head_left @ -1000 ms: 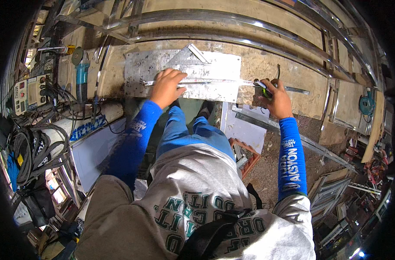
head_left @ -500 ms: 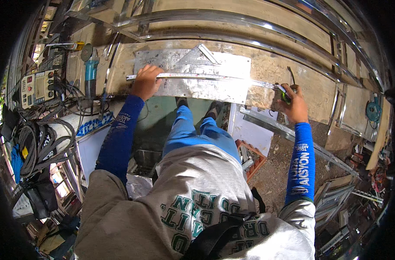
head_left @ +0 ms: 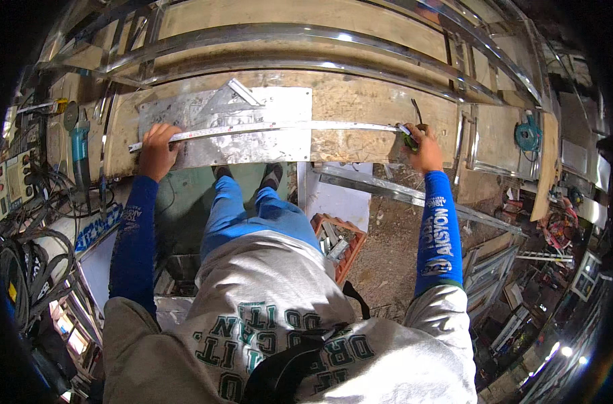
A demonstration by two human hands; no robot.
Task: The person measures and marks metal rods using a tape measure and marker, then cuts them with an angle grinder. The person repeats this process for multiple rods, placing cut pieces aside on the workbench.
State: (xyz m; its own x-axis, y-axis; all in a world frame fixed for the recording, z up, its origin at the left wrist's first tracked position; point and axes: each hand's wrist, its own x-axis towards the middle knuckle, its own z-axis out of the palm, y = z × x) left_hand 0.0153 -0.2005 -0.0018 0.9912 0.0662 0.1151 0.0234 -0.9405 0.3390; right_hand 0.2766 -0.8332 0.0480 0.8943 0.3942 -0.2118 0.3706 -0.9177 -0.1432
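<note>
A tape measure blade [head_left: 253, 127] stretches left to right across a flat grey metal sheet [head_left: 286, 147] and over its right edge. Near the blade's left end, the fingers of my left hand [head_left: 160, 149] are closed on it, by the sheet's left side. My right hand [head_left: 426, 149] is wrapped round the green and black tape case [head_left: 409, 139], beyond the sheet above the wooden bench [head_left: 360, 101]. On the sheet, behind the blade, lies a triangular metal square [head_left: 229, 98].
Metal tube frames [head_left: 273, 32] run along the bench's far side. An angle grinder [head_left: 81, 151], cables and a control box [head_left: 14, 180] crowd the left. A teal power tool [head_left: 528, 133] stands far right. Below the bench are a metal bar [head_left: 380, 185] and an orange crate [head_left: 350, 252] of offcuts.
My right hand has drawn the tape case further right, away from the sheet's edge, so more blade shows. My left hand stays near the sheet's left side. The whole view has shifted right.
</note>
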